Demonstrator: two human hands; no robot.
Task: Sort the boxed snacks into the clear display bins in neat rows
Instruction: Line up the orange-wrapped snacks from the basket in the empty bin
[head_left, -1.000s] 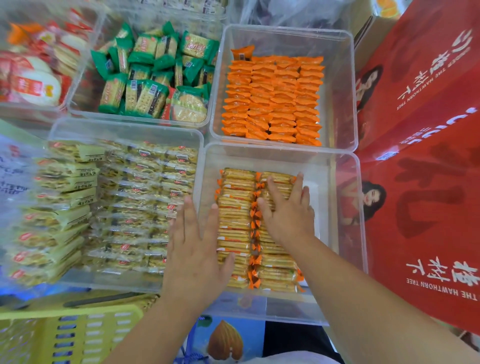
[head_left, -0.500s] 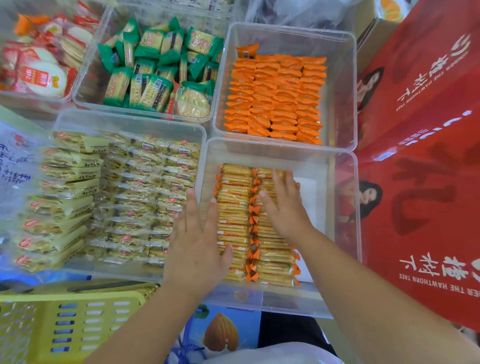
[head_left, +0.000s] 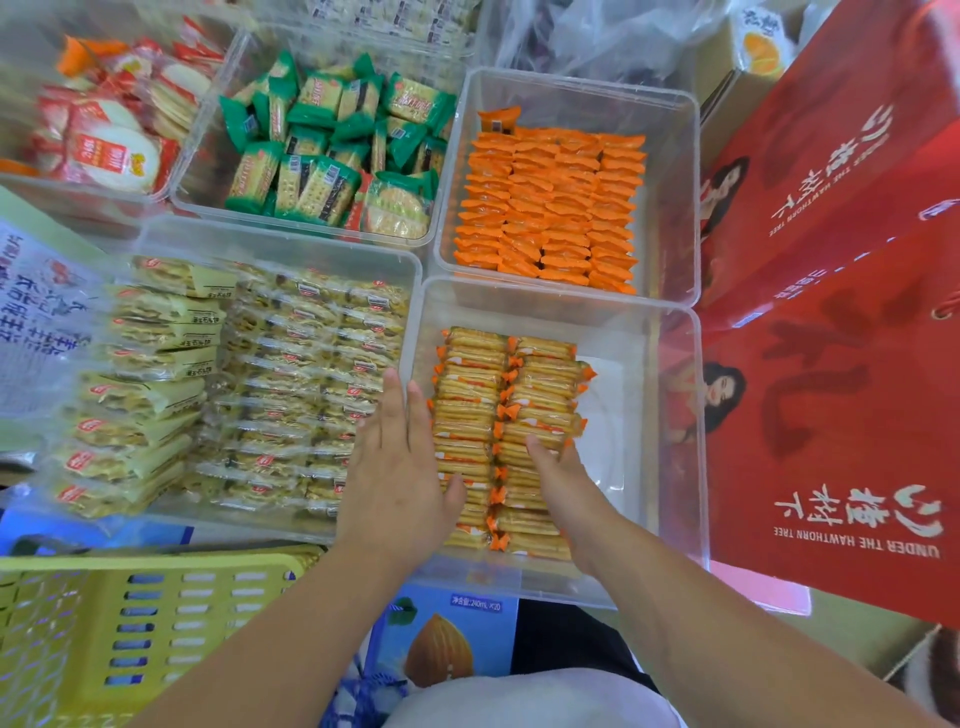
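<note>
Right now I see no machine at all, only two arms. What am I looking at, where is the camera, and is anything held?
There is no robot: a person works bare-handed, and one camera worn on the head looks down. Clear bins hold snacks: orange packets, green packets, pale yellow packets. The nearest bin holds two rows of biscuit packets. The left hand lies flat, fingers straight, at the left row's edge. The right hand rests on the right row; whether it pinches a packet, I cannot tell. Red cartons stand on the right.

A bare strip of the near right bin (head_left: 623, 410) lies open right of the cracker rows (head_left: 483, 395), bounded by red boxes (head_left: 841, 415) beyond its wall.
</note>
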